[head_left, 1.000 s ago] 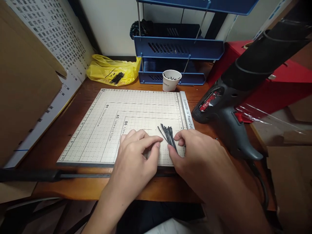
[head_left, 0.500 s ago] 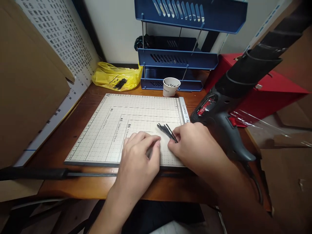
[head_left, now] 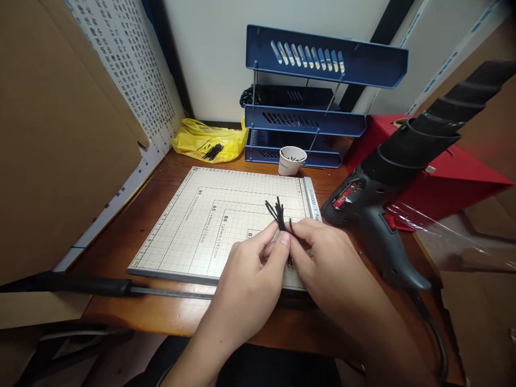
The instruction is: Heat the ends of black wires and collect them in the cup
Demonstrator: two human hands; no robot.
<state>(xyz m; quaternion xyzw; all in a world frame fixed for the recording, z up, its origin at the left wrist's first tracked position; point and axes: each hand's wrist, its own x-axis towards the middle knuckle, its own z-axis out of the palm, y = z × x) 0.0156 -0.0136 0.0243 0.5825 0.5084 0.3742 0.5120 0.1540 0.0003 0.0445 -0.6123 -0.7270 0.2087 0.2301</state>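
Between thumb and forefinger, my left hand (head_left: 255,275) pinches a bundle of thin black strips (head_left: 278,213). Their upper ends fan out above the fingers and a few lower ends poke out beneath. Close against it, my right hand (head_left: 328,258) is closed, with a single black strip (head_left: 291,222) standing up at its fingertips. Where the fingers meet, the middle of the bundle is hidden. Both hands are over the near right part of a gridded paper cutter board (head_left: 177,236).
The cutter's long arm (head_left: 169,292) lies along the front edge. Behind stand a paper cup (head_left: 291,163) with black pieces, a yellow bag (head_left: 193,141) with more strips on it, and a blue tray rack (head_left: 298,121). A heat gun (head_left: 377,204) and red box (head_left: 455,191) are at right.
My left hand has moved right and taken hold of the bundle that lay in my right hand. The strips now stand more upright. The view has shifted slightly.
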